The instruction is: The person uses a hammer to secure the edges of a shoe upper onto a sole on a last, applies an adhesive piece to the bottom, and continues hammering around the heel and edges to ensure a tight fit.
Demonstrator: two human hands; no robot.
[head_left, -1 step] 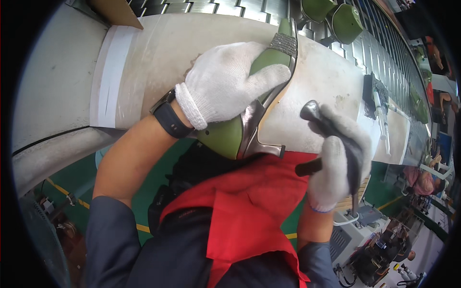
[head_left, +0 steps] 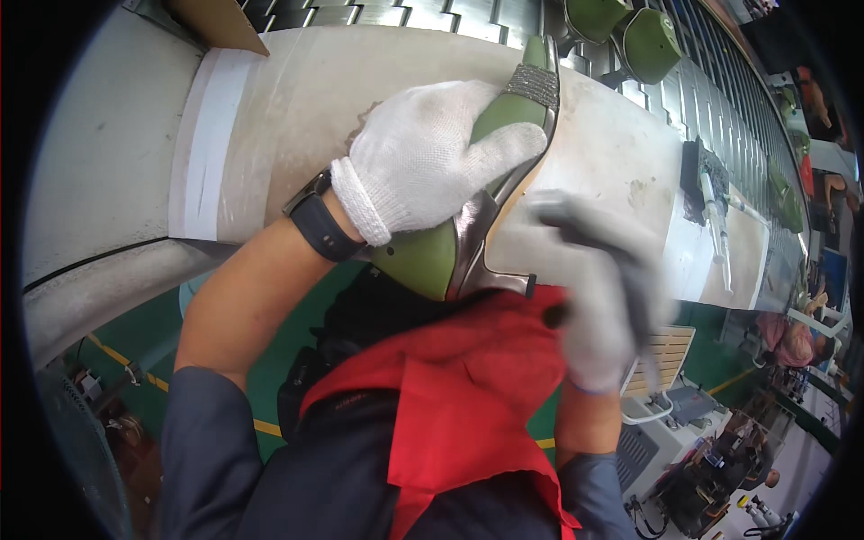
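Note:
My left hand (head_left: 427, 157), in a white knit glove, is wrapped round a high-heeled sandal (head_left: 475, 220) on a green shoe last (head_left: 416, 259). The sandal lies on its side with its sole facing right. A glittery strap (head_left: 535, 85) crosses its toe end, and its heel (head_left: 506, 283) points at me. My thumb presses along the sole's edge. My right hand (head_left: 605, 315), also gloved and smeared by motion, is closed round a hammer (head_left: 580, 225). The metal head is close to the right of the sole, apart from it as far as the blur shows.
The sandal lies on a pale worktop (head_left: 621, 171). Beyond it runs a metal slat conveyor (head_left: 405, 16) carrying more green lasts (head_left: 650, 45). Pen-like tools (head_left: 715, 220) lie at the right. A cardboard piece (head_left: 216, 25) stands at the far left; a red apron (head_left: 450, 396) covers my lap.
My right hand has swung the hammer left, toward the sandal's sole. The left hand and the sandal have hardly moved.

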